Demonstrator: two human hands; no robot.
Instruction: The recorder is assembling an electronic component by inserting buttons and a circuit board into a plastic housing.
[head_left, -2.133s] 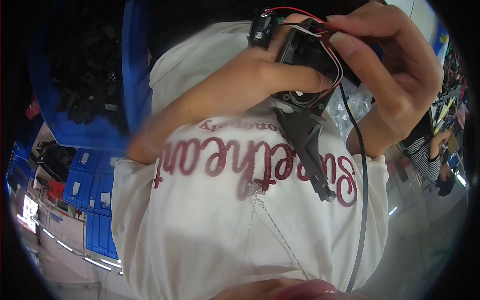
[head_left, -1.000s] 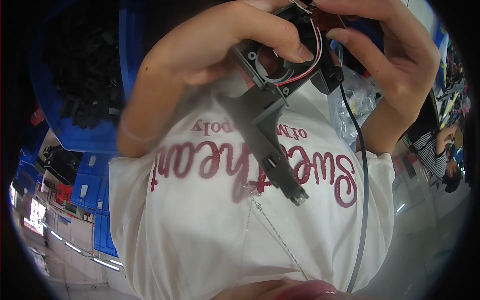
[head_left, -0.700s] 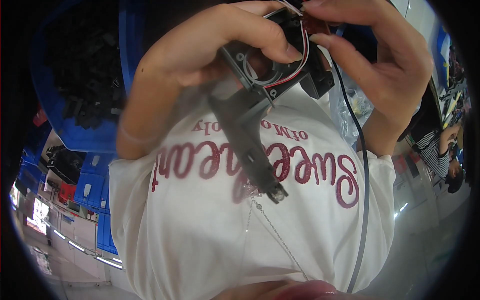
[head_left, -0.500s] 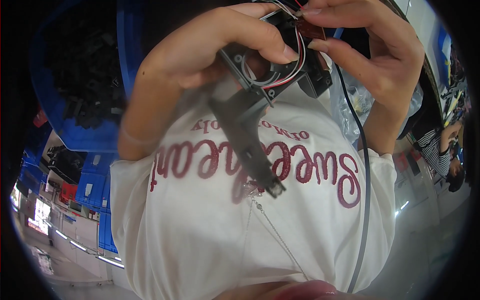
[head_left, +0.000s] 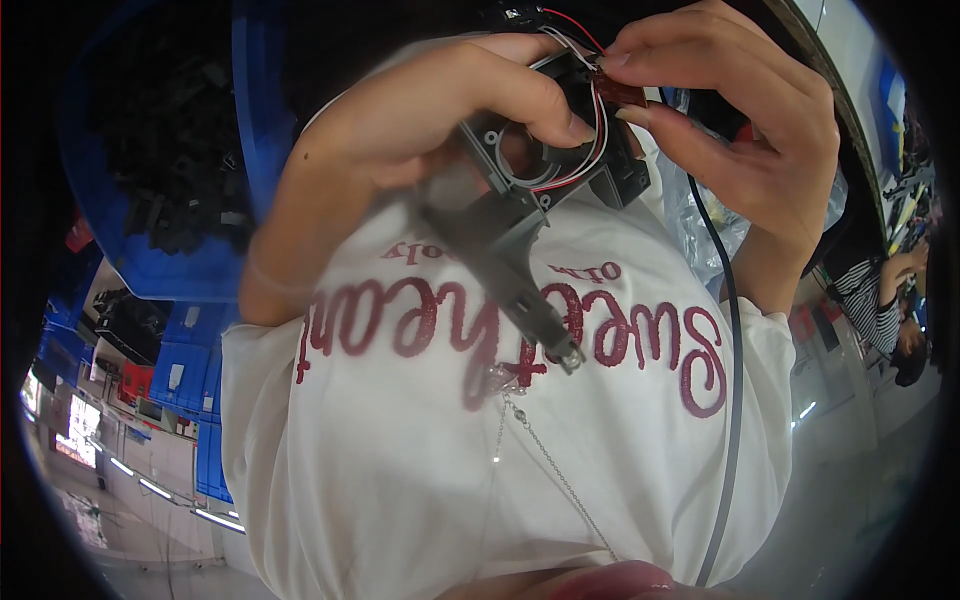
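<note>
A blue bin [head_left: 165,275] on the left holds a loose, jumbled pile of dark plastic parts [head_left: 175,130], too shadowed to tell apart. Beyond it, blue crates [head_left: 190,345] stand close together. Along the right rim, small mixed items [head_left: 912,190], some yellow, lie crowded; whether a tabletop bears them is unclear. The left grip [head_left: 450,90] carries the grey plastic housing [head_left: 505,275]; the right grip [head_left: 745,110] bears a small red board [head_left: 622,92].

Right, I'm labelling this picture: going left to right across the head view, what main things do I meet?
Blue bin of dark parts → left hand → small red-brown board → right hand → another person's striped top.
</note>
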